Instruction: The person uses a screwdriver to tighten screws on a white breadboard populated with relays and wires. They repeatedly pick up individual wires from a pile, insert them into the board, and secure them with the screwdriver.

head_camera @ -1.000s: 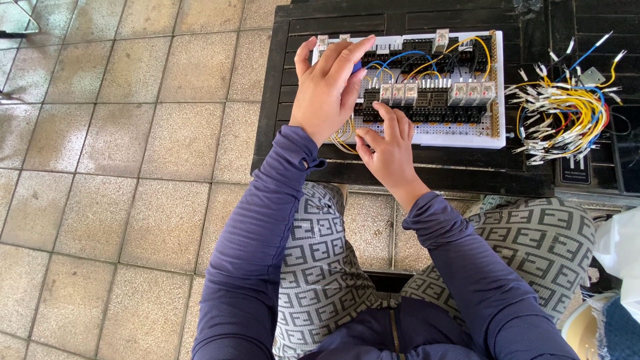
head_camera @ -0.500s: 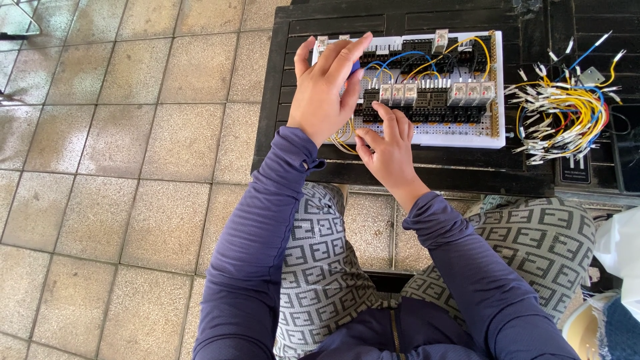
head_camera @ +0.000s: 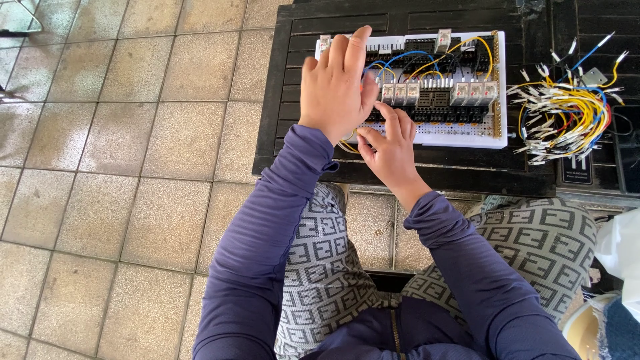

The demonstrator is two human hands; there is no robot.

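Observation:
A white perforated board point(head_camera: 460, 130) carrying relay blocks and blue and yellow wires lies on a black slatted table point(head_camera: 320, 163). My left hand point(head_camera: 337, 87) rests flat over the board's left part, fingers spread and pointing away from me. My right hand point(head_camera: 390, 143) is at the board's near edge, its index finger and thumb pinched at a spot by the black terminal row; what they pinch is too small to tell. A yellow wire loops out under my left palm.
A loose bundle of yellow, blue, red and white jumper wires point(head_camera: 570, 113) lies on the table to the right of the board. Tiled floor point(head_camera: 133, 167) stretches to the left. My patterned trouser knees point(head_camera: 533, 240) sit under the table's front edge. A white bag point(head_camera: 620, 247) is at far right.
Both hands stay at the board's left part; my right fingers have shifted slightly along the terminal row. Nothing else has moved.

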